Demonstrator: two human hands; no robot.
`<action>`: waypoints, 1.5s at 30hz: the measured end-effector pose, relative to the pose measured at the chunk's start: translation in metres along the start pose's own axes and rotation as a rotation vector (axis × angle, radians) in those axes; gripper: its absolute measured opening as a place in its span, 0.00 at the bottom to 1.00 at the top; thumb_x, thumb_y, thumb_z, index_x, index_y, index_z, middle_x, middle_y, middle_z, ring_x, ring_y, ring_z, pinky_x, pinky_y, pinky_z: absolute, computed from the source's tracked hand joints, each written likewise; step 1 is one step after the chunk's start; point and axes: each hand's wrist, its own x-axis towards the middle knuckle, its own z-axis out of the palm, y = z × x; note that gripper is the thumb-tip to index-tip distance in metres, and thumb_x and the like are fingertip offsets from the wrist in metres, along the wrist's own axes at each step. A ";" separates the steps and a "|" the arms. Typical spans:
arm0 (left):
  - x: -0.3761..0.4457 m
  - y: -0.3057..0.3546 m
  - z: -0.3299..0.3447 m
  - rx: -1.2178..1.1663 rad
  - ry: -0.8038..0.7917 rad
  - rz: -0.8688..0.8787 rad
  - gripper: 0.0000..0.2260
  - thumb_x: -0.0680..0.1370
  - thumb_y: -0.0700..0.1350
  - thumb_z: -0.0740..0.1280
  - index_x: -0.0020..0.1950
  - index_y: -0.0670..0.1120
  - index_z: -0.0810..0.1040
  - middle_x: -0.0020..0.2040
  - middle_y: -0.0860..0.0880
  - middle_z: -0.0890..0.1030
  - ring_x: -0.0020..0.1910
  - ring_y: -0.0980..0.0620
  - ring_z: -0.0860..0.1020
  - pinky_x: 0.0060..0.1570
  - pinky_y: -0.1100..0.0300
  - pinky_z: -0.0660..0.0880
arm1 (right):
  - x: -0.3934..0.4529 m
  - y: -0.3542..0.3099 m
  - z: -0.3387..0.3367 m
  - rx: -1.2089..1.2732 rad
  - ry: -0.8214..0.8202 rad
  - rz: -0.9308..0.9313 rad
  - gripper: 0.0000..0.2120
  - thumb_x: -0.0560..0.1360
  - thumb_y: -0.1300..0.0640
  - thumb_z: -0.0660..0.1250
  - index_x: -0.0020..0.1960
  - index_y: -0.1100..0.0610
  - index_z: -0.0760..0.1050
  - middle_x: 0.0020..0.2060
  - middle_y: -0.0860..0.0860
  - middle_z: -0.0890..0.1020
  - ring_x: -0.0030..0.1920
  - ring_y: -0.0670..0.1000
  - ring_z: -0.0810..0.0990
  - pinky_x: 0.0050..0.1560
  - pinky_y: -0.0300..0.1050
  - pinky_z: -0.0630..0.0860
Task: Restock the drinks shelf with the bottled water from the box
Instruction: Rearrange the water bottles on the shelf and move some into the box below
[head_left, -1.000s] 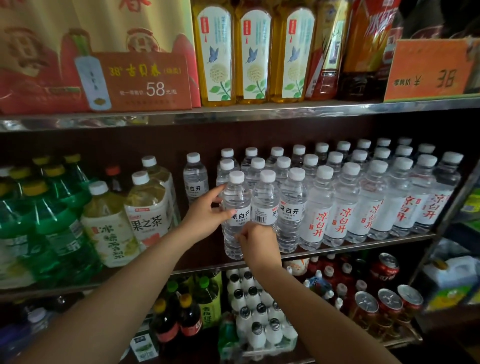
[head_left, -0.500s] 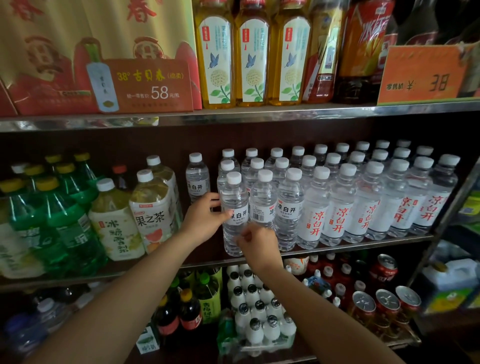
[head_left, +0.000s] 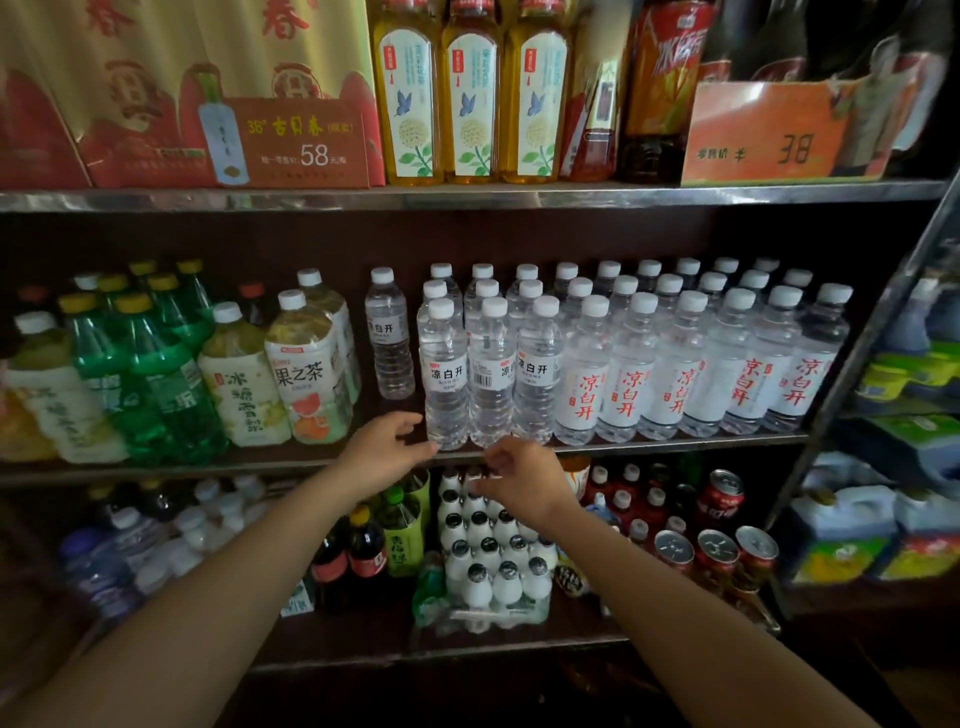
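Rows of bottled water (head_left: 582, 364) stand upright on the middle drinks shelf (head_left: 675, 441), white caps forward. Both hands are empty just below its front edge, the left hand (head_left: 382, 449) and right hand (head_left: 522, 475) loosely curled, fingers relaxed, beside the leftmost front bottles.

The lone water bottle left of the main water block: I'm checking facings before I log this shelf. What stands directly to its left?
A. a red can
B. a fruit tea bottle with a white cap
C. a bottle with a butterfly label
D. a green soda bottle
B: the lone water bottle stands on the middle shelf with the white-capped fruit tea bottle next to it on the left; green bottles are farther left.
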 end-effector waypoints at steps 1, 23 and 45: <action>-0.009 -0.001 0.004 -0.022 -0.011 -0.007 0.26 0.76 0.49 0.69 0.72 0.47 0.68 0.69 0.48 0.72 0.66 0.49 0.72 0.65 0.54 0.70 | -0.008 0.004 -0.001 -0.003 -0.015 0.003 0.21 0.68 0.51 0.77 0.58 0.56 0.77 0.47 0.47 0.80 0.48 0.46 0.77 0.48 0.39 0.74; -0.139 -0.175 0.149 -0.024 -0.291 -0.345 0.23 0.74 0.47 0.72 0.68 0.48 0.72 0.63 0.49 0.76 0.57 0.53 0.76 0.53 0.60 0.73 | -0.137 0.146 0.131 -0.111 -0.507 0.272 0.22 0.70 0.50 0.75 0.61 0.53 0.75 0.58 0.50 0.78 0.56 0.50 0.78 0.53 0.46 0.77; -0.127 -0.487 0.401 -0.101 -0.198 -0.401 0.38 0.65 0.44 0.79 0.71 0.48 0.65 0.64 0.55 0.72 0.61 0.56 0.71 0.57 0.62 0.67 | -0.181 0.381 0.433 -0.182 -0.751 0.432 0.30 0.67 0.57 0.76 0.66 0.56 0.69 0.56 0.54 0.78 0.57 0.54 0.77 0.58 0.52 0.77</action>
